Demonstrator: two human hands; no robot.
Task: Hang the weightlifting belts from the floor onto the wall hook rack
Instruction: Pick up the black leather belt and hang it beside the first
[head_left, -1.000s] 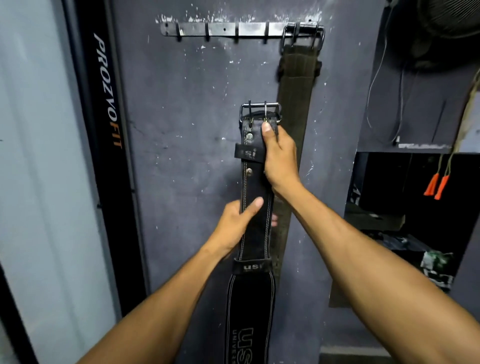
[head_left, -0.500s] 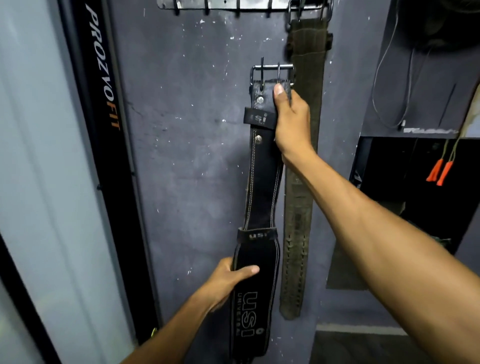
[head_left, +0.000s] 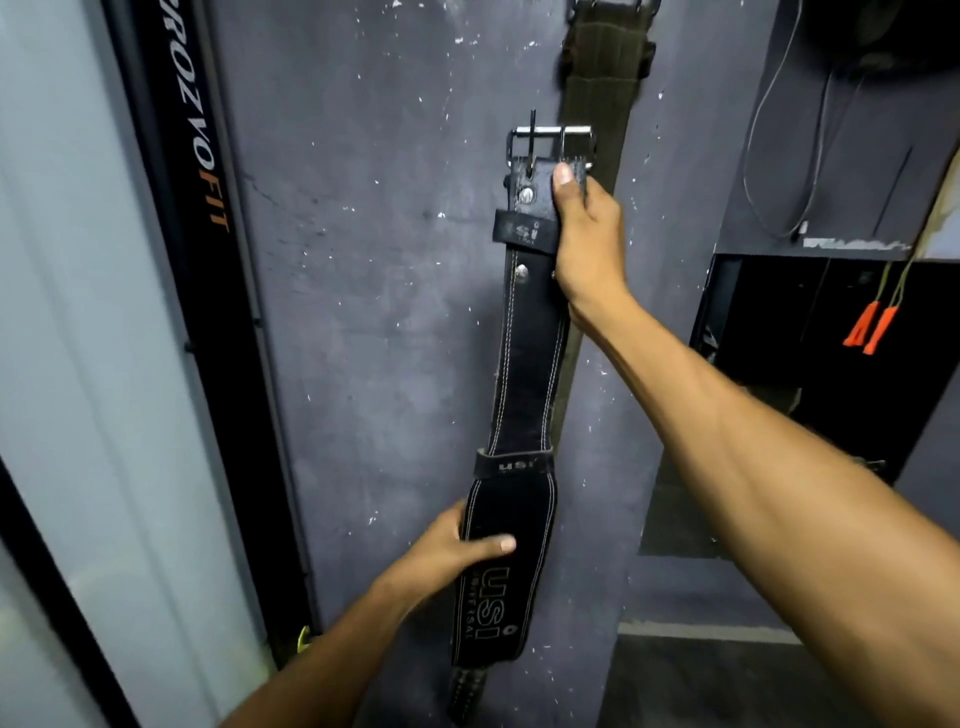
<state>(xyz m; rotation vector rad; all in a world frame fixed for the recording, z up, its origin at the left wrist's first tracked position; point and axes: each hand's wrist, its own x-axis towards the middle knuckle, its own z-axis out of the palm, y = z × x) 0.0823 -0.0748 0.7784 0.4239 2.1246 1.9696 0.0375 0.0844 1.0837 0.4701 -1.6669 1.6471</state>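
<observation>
A black leather weightlifting belt (head_left: 524, 364) with white stitching and "USI" lettering hangs upright in front of the grey wall. My right hand (head_left: 584, 234) grips it just under its steel buckle (head_left: 550, 143). My left hand (head_left: 457, 548) holds the wide padded part lower down. Behind it an olive green belt (head_left: 602, 67) hangs on the wall; its top runs off the frame's upper edge. The hook rack is out of view above.
A black post with "PROZVOFIT" lettering (head_left: 192, 156) stands left of the wall panel, beside a pale panel (head_left: 78, 364). On the right is a dark recess (head_left: 810, 353) with orange-handled cords (head_left: 870, 327) and loose wires (head_left: 779, 156).
The view has dropped, so the hook rack has left the top of the frame. My left hand slid down from the belt's narrow strap to its wide padded part. The right hand keeps its grip.
</observation>
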